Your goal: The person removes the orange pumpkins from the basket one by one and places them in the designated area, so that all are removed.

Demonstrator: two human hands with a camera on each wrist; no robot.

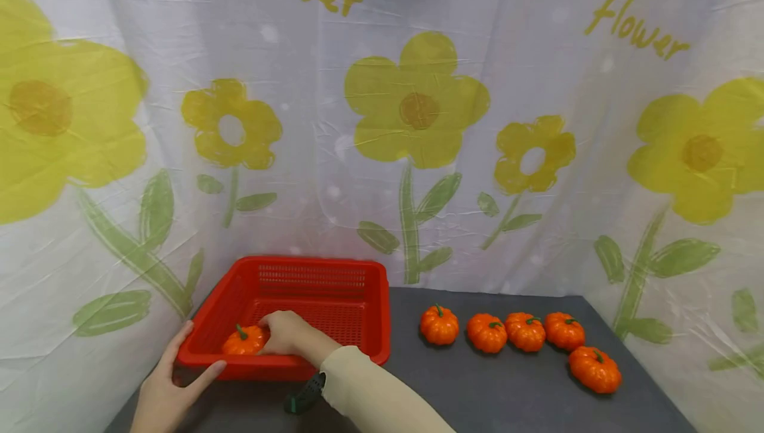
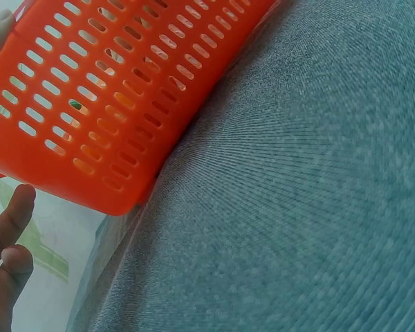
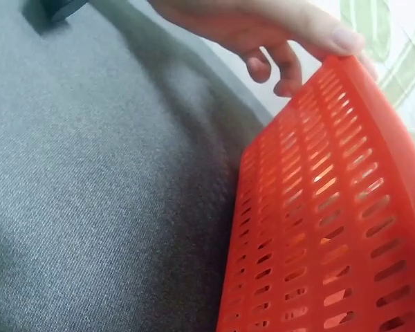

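A red plastic basket [image 1: 375, 307] with slotted walls stands at the back left of the grey table. Inside its front left corner sits a small orange pumpkin [image 1: 241, 341] with a green stem. My right hand [image 1: 292, 335] reaches over the front rim and holds this pumpkin at its right side; some of those fingertips are hidden. At the basket's front left corner is my left hand [image 1: 164, 386], thumb and fingers spread apart. In the right wrist view, the left thumb [image 3: 344, 40] touches the rim.
To the basket's right are several more orange pumpkins [image 1: 439, 325], the nearest one [image 1: 595, 369] close to the table's right edge. A white curtain [image 1: 310, 207] printed with yellow flowers closes off the back and both sides.
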